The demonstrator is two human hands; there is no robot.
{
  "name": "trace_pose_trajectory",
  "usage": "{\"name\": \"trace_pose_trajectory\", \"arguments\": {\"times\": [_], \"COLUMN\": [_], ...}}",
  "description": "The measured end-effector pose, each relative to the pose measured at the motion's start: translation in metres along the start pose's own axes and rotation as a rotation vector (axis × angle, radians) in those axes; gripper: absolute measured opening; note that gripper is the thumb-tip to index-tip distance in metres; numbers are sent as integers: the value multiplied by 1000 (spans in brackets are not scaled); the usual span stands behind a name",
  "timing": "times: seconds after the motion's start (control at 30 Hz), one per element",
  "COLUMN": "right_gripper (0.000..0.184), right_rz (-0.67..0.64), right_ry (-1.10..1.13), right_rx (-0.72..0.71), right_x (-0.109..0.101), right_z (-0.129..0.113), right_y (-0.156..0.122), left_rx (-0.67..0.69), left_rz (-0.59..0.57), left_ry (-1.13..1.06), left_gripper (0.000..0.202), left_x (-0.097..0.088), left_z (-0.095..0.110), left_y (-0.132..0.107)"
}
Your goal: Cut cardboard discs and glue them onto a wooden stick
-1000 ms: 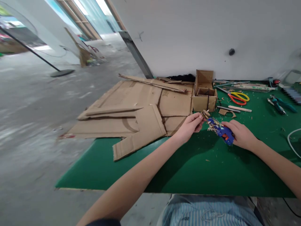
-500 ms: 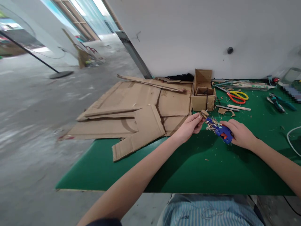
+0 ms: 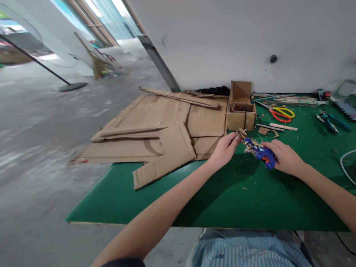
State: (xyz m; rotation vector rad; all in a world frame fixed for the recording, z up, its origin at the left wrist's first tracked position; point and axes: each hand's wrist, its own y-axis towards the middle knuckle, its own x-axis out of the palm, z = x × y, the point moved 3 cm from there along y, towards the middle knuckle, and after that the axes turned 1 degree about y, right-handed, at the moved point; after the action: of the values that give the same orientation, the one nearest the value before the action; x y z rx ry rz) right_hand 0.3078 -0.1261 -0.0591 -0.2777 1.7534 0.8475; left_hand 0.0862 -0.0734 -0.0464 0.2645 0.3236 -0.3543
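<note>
My left hand (image 3: 226,150) pinches a small piece of cardboard (image 3: 241,132) between thumb and fingers, just in front of the cardboard box (image 3: 239,120). My right hand (image 3: 286,157) is wrapped round a blue glue gun (image 3: 265,156) with a red-orange part on its body. Cardboard shreds and strings cling to the glue gun's front end. Its tip points up and left and is close to the cardboard piece; whether they touch I cannot tell. Both hands are above the green table (image 3: 217,207).
Flat cardboard sheets (image 3: 164,107) and a cut cardboard piece (image 3: 178,142) cover the table's left side. Scissors (image 3: 282,115), a pale stick (image 3: 283,127), a cardboard offcut (image 3: 267,131) and pliers (image 3: 326,121) lie at the right. A white cable (image 3: 342,167) curves at the right edge.
The small cardboard piece has tilted in my left hand and now shows more edge-on. The glue gun and my right hand have hardly moved.
</note>
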Motion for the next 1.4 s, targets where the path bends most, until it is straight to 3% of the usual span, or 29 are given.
{"name": "trace_pose_trajectory", "arguments": {"times": [0.23, 0.57, 0.63, 0.87, 1.1, 1.23, 1.4], "right_gripper": [43, 44, 44, 43, 45, 45, 46], "right_rz": [32, 26, 23, 15, 19, 37, 17], "right_ry": [-10, -12, -9, -41, -18, -23, 5], "right_rx": [-28, -60, -51, -28, -23, -45, -26], "right_x": [-2, -5, -5, -3, -2, -4, -3], "right_z": [-1, -2, -1, 2, 4, 4, 8], "right_y": [0, -1, -1, -1, 0, 0, -2], "left_rx": [-116, -173, -161, -23, 45, -7, -128], "left_rz": [-84, -92, -83, 38, 29, 7, -76], "left_ry": [-395, -553, -478, 106, 272, 130, -259], "left_gripper": [30, 33, 32, 35, 39, 37, 41], "left_x": [4, 5, 3, -7, -9, -7, -3], "left_z": [-6, -9, -9, -2, 2, 2, -6], "left_y": [-1, 0, 0, 1, 1, 0, 1]}}
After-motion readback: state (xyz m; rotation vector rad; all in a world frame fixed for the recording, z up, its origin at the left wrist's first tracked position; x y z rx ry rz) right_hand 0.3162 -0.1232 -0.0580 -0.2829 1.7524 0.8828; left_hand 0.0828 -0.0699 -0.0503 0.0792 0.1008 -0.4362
